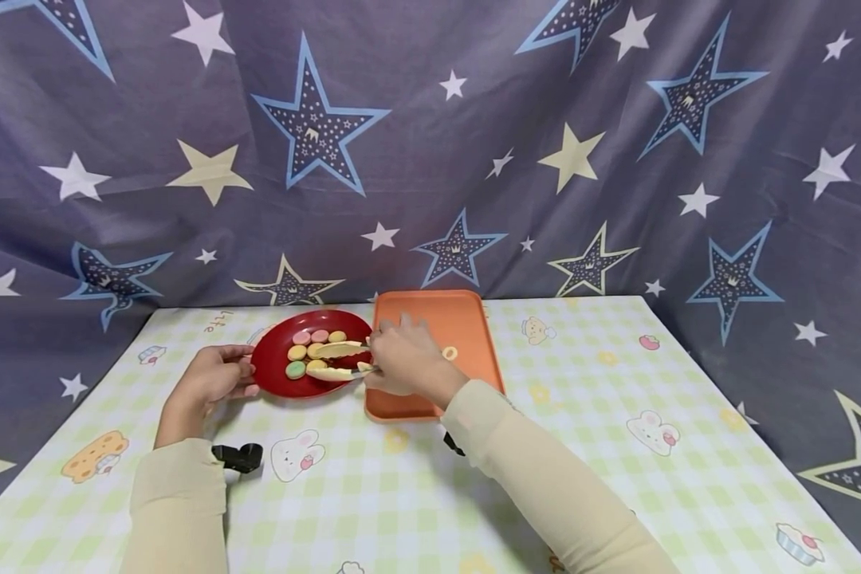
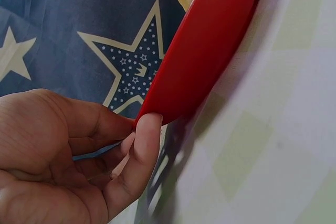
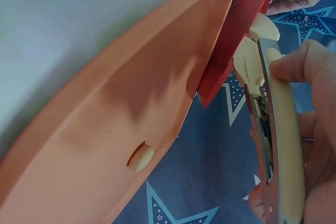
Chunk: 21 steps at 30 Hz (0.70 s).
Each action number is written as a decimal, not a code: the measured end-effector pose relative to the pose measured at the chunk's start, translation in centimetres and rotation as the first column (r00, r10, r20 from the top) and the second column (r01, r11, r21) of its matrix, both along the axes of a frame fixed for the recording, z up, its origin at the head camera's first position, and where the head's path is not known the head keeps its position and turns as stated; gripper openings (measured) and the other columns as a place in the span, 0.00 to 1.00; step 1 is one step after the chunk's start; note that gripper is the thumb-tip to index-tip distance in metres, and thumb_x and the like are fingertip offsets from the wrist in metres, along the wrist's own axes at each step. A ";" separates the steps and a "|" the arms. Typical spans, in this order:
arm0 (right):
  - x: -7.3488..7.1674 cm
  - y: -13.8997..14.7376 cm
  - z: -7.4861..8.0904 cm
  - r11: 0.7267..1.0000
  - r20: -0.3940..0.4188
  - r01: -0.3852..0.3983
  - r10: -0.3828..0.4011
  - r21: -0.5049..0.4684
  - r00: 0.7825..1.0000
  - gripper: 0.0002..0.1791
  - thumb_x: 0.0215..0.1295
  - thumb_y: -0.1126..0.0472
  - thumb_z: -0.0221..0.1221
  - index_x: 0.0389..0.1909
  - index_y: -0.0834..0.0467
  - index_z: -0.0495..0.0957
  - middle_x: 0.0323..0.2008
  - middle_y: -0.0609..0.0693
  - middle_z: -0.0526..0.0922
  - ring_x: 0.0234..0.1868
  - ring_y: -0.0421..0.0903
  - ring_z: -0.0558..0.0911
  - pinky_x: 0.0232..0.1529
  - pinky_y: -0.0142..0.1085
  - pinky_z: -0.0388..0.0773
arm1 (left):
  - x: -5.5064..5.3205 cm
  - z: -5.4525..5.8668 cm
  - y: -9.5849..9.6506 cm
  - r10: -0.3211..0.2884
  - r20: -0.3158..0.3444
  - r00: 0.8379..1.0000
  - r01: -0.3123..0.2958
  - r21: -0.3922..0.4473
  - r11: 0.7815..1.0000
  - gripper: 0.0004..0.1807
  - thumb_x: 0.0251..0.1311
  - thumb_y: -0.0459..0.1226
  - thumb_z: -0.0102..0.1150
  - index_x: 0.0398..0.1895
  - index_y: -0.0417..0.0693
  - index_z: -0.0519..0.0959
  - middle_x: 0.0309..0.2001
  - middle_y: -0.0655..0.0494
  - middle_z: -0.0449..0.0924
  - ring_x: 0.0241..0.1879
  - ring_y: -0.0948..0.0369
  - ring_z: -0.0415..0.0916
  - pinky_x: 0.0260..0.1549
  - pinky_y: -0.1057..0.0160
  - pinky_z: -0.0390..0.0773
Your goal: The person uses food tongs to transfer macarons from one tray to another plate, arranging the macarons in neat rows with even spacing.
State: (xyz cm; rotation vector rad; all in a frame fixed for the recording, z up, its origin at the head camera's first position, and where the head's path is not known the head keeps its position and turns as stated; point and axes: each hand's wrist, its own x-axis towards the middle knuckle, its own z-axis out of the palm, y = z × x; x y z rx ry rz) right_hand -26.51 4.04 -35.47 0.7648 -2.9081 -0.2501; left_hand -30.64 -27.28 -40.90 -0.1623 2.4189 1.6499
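My left hand [image 1: 215, 379] pinches the left rim of a red plate [image 1: 274, 344] between thumb and fingers, clearly seen in the left wrist view. Small pink, yellow and green macarons [image 1: 297, 351] are grouped on the plate. My right hand [image 1: 412, 357] grips metal tongs [image 3: 286, 129] with cream-coloured handles and tips. Their tips [image 1: 340, 349] point left over the plate, spread apart around the yellow macarons at its middle. Whether they touch one, I cannot tell. Beneath the right hand lies an orange tray [image 1: 466, 319], with one small, round cream-coloured piece [image 1: 450, 352] on it.
A green-and-white checked tablecloth [image 1: 373, 510] with cartoon prints covers the table. The tray stands right beside the plate. A dark star-patterned curtain [image 1: 430, 159] hangs behind the table's far edge. Black straps with a camera mount [image 1: 238, 458] sit at the wrists.
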 end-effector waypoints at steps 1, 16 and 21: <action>0.0 0.2 0.0 1.000 0.000 0.001 -0.001 -0.011 1.000 0.19 0.66 0.36 0.60 0.39 0.47 0.81 0.45 0.46 0.77 0.40 0.49 0.69 0.37 0.41 0.71 | 0.0 0.0 0.0 0.002 0.000 1.000 -0.002 0.001 1.000 0.27 0.74 0.26 0.44 0.75 0.27 0.57 0.62 0.30 0.68 0.38 0.58 0.80 0.42 0.57 0.89; 1.2 3.7 -0.4 0.990 -0.066 -0.003 -0.006 -0.143 0.998 0.19 0.62 0.44 0.57 0.46 0.53 0.78 0.41 0.46 0.75 0.35 0.48 0.66 0.32 0.39 0.63 | 0.1 -0.2 0.0 0.008 -0.017 1.000 -0.008 0.007 1.000 0.27 0.74 0.25 0.43 0.74 0.27 0.58 0.61 0.31 0.70 0.36 0.60 0.81 0.40 0.58 0.89; 1.6 5.0 -0.6 0.985 -0.079 0.008 -0.022 -0.172 0.997 0.21 0.63 0.44 0.58 0.49 0.55 0.78 0.43 0.47 0.76 0.36 0.48 0.66 0.34 0.39 0.63 | 0.0 -0.2 -0.1 0.012 -0.017 1.000 -0.011 0.008 1.000 0.27 0.74 0.26 0.44 0.74 0.28 0.58 0.59 0.32 0.71 0.36 0.60 0.81 0.41 0.58 0.89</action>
